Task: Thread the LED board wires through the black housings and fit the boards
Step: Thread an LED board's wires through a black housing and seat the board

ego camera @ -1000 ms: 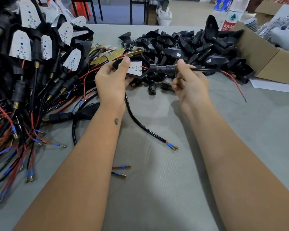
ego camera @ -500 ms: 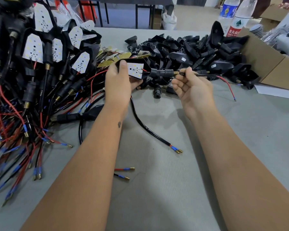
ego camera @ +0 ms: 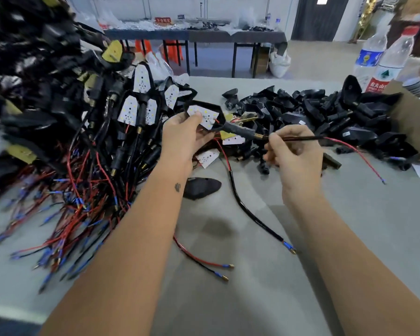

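My left hand point(ego camera: 184, 138) holds a black housing point(ego camera: 217, 110) above the table, thumb pressing on the white LED board point(ego camera: 207, 117) seated in it. The housing's stem point(ego camera: 238, 129) points right and ends in a brass thread. My right hand point(ego camera: 294, 151) pinches the black-sleeved wire point(ego camera: 298, 138) just past that thread. A red lead point(ego camera: 359, 154) trails on to the right and down to the table.
A big heap of assembled housings with red and black leads point(ego camera: 83, 146) fills the left. Empty black housings point(ego camera: 313, 112) pile up at the back right beside a cardboard box point(ego camera: 412, 122) and two bottles point(ego camera: 383, 66). Loose boards point(ego camera: 207, 157) and loose wires point(ego camera: 260, 221) lie in the middle.
The view has tilted up and swung left. Both hands have stayed on the housing and wire, and the housing now tilts with its stem pointing down to the right.
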